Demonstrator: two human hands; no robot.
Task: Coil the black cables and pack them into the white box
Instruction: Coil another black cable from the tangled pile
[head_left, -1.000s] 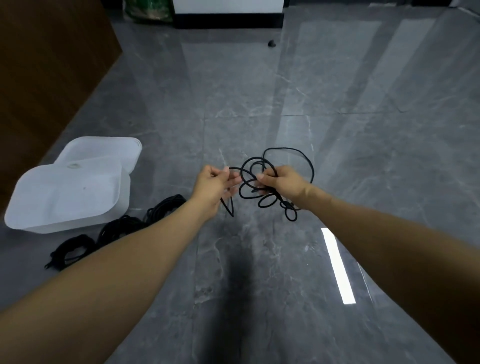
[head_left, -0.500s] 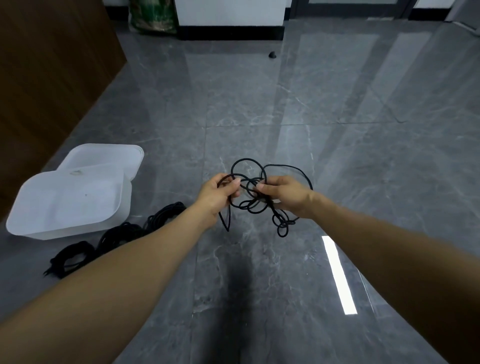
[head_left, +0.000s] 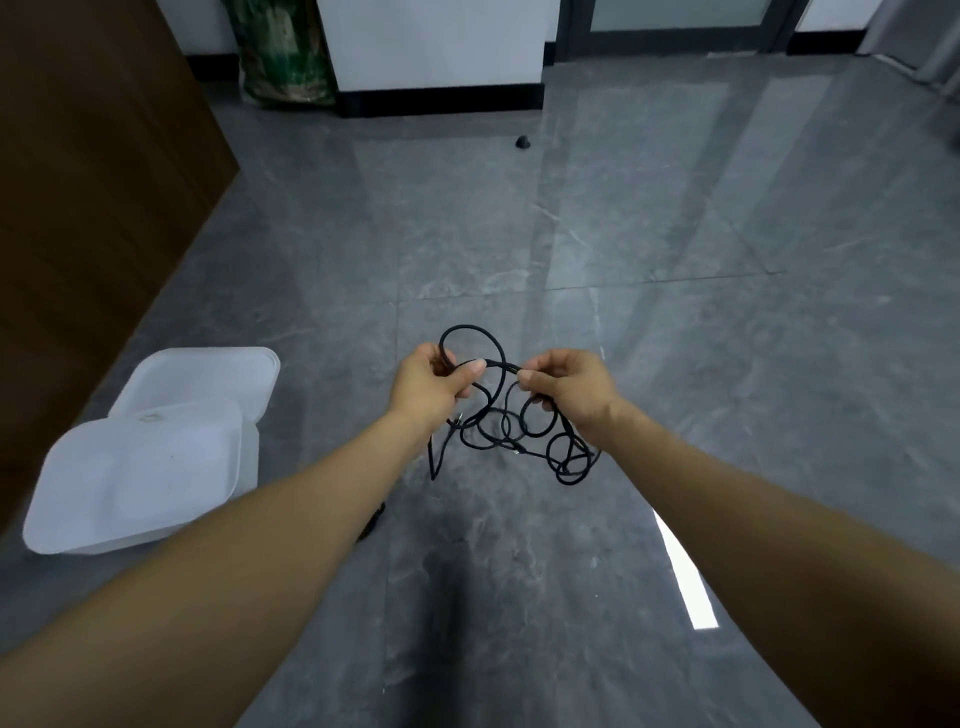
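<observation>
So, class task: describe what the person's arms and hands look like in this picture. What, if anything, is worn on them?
Both forearms are bare, with no sleeves in view. The left hand and right hand wear no gloves, and no watch, bracelet or ring shows at the wrists or fingers. The nails look short and unpainted.

Grey marble-look floor (head_left: 675, 218) of large glossy tiles, pale veins and thin grout lines running across. Bright strip of reflected light (head_left: 684, 571) near the floor's right front edge, softer window glare further back. Dark brown wooden panel (head_left: 88, 171) along the left edge. White wall (head_left: 431, 41) with black skirting board (head_left: 441, 101) at the far edge. Green patterned sack (head_left: 283, 57) leaning in the far left corner. Dark-framed glass door (head_left: 675, 21) beside the wall. Small black doorstop (head_left: 522, 141) on the floor.
</observation>
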